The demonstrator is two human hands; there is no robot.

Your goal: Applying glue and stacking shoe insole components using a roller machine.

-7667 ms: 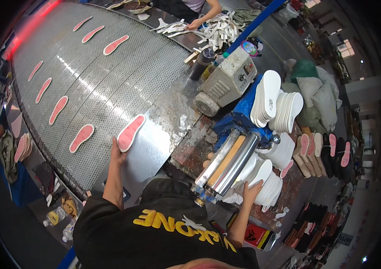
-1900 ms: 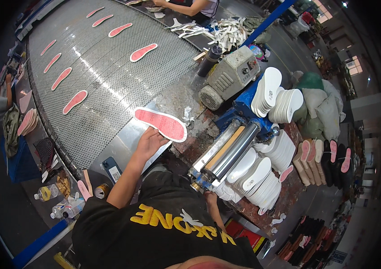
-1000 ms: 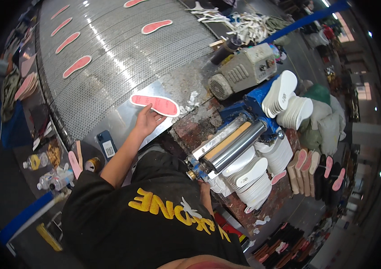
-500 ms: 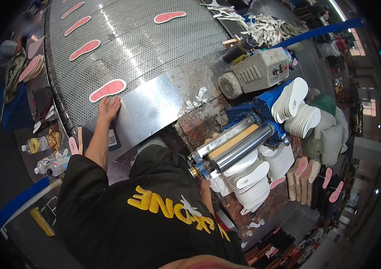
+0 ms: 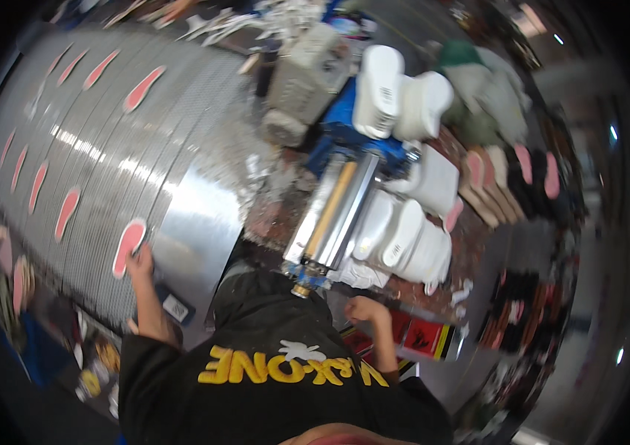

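Note:
My left hand (image 5: 140,262) touches the lower edge of a pink insole with a white rim (image 5: 129,243), which lies on the mesh conveyor belt (image 5: 100,174). Its fingers look somewhat apart, though motion blurs them. My right hand (image 5: 363,308) is curled into a loose fist beside the roller machine (image 5: 337,211), and nothing shows in it. Between the two hands stands that machine, with a shiny metal roller and a yellowish one. White insole stacks (image 5: 402,233) sit just beyond my right hand. More pink insoles (image 5: 68,213) lie spaced in two rows along the belt.
A smooth metal plate (image 5: 198,204) borders the belt. Behind the rollers stand a grey motor housing (image 5: 301,85) and more white insole stacks (image 5: 380,93). Boot shafts (image 5: 494,185) line up at the right. Red and black boxes (image 5: 419,335) lie below my right hand.
The whole view has turned, so the belt sits further left and shows more insoles. My right hand has come away from the roller's end, to the right. My left hand remains at the nearest insole.

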